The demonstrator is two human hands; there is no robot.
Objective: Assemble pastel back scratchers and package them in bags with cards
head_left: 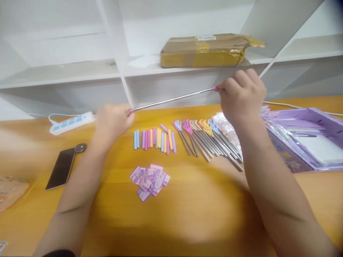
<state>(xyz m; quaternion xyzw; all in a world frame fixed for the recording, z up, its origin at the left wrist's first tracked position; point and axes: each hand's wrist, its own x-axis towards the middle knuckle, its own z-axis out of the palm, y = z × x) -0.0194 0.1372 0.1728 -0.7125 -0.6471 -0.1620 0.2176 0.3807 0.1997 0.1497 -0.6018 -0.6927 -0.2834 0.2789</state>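
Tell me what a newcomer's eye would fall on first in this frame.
Probably the thin, shiny silver metal rod with pink ends, held out between the left hand and the right hand, just above the picture's centre. Below it, a row of small pastel sticks lies on the orange wooden table, beside silver-handled back scratchers with colourful heads. Behind, a brown, tape-wrapped box sits on the white shelf.

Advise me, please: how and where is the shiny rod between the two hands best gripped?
Probably by the pink pieces at its ends, left hand from the left, right hand from the right: the rod is long and slim, and its bare middle looks smooth.
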